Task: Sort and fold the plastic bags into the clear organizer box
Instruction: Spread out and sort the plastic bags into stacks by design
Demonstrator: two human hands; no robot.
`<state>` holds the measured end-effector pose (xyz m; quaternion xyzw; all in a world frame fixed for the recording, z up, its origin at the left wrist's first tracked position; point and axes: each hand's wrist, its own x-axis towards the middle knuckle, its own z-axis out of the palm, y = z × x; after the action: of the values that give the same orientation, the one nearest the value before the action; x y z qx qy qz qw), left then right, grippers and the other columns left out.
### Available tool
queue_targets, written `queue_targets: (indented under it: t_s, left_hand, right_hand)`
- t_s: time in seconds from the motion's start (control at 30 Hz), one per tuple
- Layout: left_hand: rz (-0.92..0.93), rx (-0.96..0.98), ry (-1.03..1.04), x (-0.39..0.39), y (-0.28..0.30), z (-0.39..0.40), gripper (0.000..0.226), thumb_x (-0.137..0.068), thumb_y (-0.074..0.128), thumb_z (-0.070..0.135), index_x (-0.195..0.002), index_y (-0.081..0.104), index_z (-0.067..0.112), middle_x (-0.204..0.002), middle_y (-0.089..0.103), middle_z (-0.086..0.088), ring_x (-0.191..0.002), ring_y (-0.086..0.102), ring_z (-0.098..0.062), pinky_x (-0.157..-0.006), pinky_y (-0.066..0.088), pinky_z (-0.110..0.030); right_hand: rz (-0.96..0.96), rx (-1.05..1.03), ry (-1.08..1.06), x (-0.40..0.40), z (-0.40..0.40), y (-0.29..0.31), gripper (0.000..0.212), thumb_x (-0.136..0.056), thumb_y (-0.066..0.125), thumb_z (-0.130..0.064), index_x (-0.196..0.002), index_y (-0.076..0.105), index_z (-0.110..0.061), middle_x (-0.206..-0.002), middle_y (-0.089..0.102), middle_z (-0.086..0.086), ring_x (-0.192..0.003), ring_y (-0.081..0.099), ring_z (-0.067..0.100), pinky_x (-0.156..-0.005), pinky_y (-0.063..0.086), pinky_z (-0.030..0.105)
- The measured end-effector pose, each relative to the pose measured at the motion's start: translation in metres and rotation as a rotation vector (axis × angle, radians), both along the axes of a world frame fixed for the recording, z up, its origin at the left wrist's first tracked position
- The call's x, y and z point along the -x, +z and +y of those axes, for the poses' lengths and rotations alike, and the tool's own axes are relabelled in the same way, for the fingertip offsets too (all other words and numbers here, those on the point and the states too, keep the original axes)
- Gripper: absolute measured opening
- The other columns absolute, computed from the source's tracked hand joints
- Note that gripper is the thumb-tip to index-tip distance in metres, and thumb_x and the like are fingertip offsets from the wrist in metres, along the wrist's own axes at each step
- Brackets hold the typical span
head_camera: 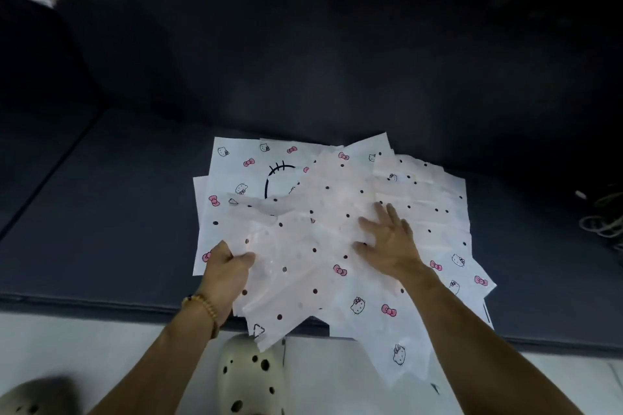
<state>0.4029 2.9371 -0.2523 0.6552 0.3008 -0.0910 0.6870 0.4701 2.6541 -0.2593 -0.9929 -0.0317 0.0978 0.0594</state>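
A loose pile of white plastic bags [323, 212] printed with cat faces, pink bows and dark dots lies spread on a dark sofa seat [111, 212]. My left hand [226, 274] pinches the left edge of the translucent dotted top bag [303, 256], thumb over it. My right hand [387, 239] lies flat on the same bag with fingers spread and straight. Some bags hang over the seat's front edge. No clear organizer box shows in the view.
The sofa back [303, 44] rises dark behind the pile. A coiled white cable [603, 219] lies at the far right of the seat. Below the seat edge is a light floor [101, 347] with a cream perforated clog [251, 377] and another at bottom left.
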Motion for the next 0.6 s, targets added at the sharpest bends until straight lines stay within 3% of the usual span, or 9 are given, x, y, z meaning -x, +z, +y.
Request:
queue_targets:
  t_s: [0.07,0.17,0.23,0.3,0.37,0.43,0.47,0.53,0.6]
  left_hand:
    - [-0.002,0.017,0.009,0.002,-0.002,0.005,0.02,-0.088,0.054,-0.001,-0.09,0.061,0.018,-0.086,0.07,0.002,-0.078,0.066,-0.018,-0.058,0.049,-0.026]
    - [-0.022,0.011,0.036,0.007,-0.001,0.01,0.025,-0.087,0.053,-0.003,-0.087,0.063,0.02,-0.079,0.071,0.01,-0.076,0.067,-0.014,-0.055,0.049,-0.024]
    - [-0.034,0.005,0.053,0.01,0.002,0.012,0.026,-0.087,0.053,-0.003,-0.086,0.063,0.021,-0.076,0.07,0.012,-0.072,0.067,-0.01,-0.052,0.049,-0.022]
    - [-0.023,0.021,0.08,0.013,0.005,0.01,0.024,-0.089,0.052,0.0,-0.087,0.064,0.022,-0.081,0.071,0.008,-0.072,0.066,-0.01,-0.053,0.049,-0.024]
    - [0.024,0.079,0.14,0.012,0.007,0.006,0.016,-0.093,0.053,0.017,-0.103,0.065,0.021,-0.103,0.069,0.0,-0.089,0.065,-0.018,-0.072,0.053,-0.033]
    - [0.102,0.159,0.134,0.008,0.014,0.003,0.047,-0.092,0.051,0.047,-0.128,0.054,0.018,-0.128,0.058,-0.002,-0.114,0.056,-0.024,-0.097,0.045,-0.042]
    - [0.122,0.244,0.129,0.006,0.018,0.001,0.06,-0.087,0.051,0.058,-0.133,0.05,0.018,-0.131,0.056,-0.003,-0.118,0.054,-0.026,-0.102,0.042,-0.045]
    - [0.105,0.303,0.097,0.003,0.018,-0.001,0.056,-0.082,0.06,0.057,-0.124,0.058,0.019,-0.118,0.065,-0.006,-0.108,0.062,-0.028,-0.094,0.049,-0.047]
    - [0.041,0.16,0.052,0.003,0.015,-0.003,0.026,-0.083,0.069,0.026,-0.106,0.067,0.015,-0.101,0.072,-0.008,-0.089,0.07,-0.025,-0.075,0.057,-0.039]
  right_hand:
    - [-0.111,0.077,0.134,-0.003,0.005,-0.005,0.034,-0.093,0.054,-0.04,-0.119,0.065,-0.022,-0.156,0.028,-0.002,-0.148,0.01,0.019,-0.116,0.014,0.04]
    - [-0.174,0.063,0.144,-0.006,0.021,-0.003,0.029,-0.096,0.05,-0.031,-0.108,0.071,-0.016,-0.137,0.055,-0.003,-0.139,0.033,0.017,-0.105,0.024,0.034]
    - [-0.257,-0.086,0.084,0.0,0.044,0.011,0.027,-0.095,0.053,-0.027,-0.086,0.07,-0.009,-0.102,0.07,0.007,-0.112,0.057,0.027,-0.09,0.036,0.036]
    - [-0.343,-0.243,0.088,0.012,0.073,0.027,0.029,-0.091,0.058,-0.019,-0.066,0.062,-0.005,-0.071,0.067,0.015,-0.078,0.063,0.036,-0.074,0.044,0.039]
    - [-0.27,-0.338,0.152,0.03,0.103,0.037,0.028,-0.092,0.056,-0.02,-0.069,0.063,-0.006,-0.074,0.067,0.017,-0.073,0.063,0.036,-0.072,0.047,0.04]
    - [-0.159,-0.381,0.237,0.051,0.13,0.039,0.027,-0.094,0.051,-0.026,-0.079,0.064,-0.008,-0.087,0.067,0.016,-0.082,0.062,0.035,-0.076,0.045,0.038]
    - [-0.132,-0.379,0.281,0.06,0.139,0.038,0.026,-0.094,0.05,-0.029,-0.08,0.063,-0.011,-0.091,0.067,0.013,-0.086,0.061,0.033,-0.076,0.045,0.037]
    - [-0.074,-0.388,0.325,0.071,0.148,0.035,0.025,-0.092,0.049,-0.035,-0.079,0.059,-0.016,-0.094,0.066,0.006,-0.091,0.06,0.028,-0.078,0.046,0.035]
    - [0.03,-0.489,0.301,0.073,0.144,0.033,0.026,-0.09,0.049,-0.037,-0.084,0.066,-0.018,-0.096,0.068,0.001,-0.092,0.06,0.022,-0.081,0.047,0.033]
